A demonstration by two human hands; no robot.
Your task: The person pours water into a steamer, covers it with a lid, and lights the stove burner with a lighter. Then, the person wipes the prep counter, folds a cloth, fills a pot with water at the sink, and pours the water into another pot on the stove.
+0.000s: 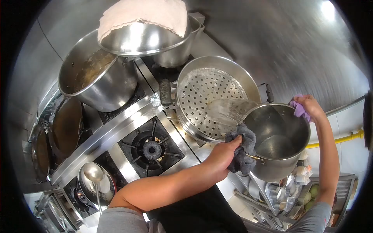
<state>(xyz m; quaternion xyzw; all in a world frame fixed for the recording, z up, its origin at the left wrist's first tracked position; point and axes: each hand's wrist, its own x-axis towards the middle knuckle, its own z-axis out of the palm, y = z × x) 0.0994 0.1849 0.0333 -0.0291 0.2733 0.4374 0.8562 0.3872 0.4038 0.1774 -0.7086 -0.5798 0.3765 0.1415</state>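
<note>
A deep metal pot [278, 132] is tilted to the left, with clear liquid [229, 110] pouring from its rim into a perforated steamer pan [211, 91]. My left hand [225, 157] is closed round a dark grey cloth [244, 149] at the pot's near side, by its handle. At the far right rim, my right hand [309, 106] grips a purple cloth [299, 108] against the pot. The steamer pan stands on the stove and has a dark wrapped handle on its left side.
A stockpot [112, 87] with brownish contents stands at the upper left, beside a lid [140, 39] under a pale cloth [145, 13]. A bare burner [151, 150] is at centre. A small pan [97, 186] holds a ladle [93, 172]. Shelves with containers [285, 194] are lower right.
</note>
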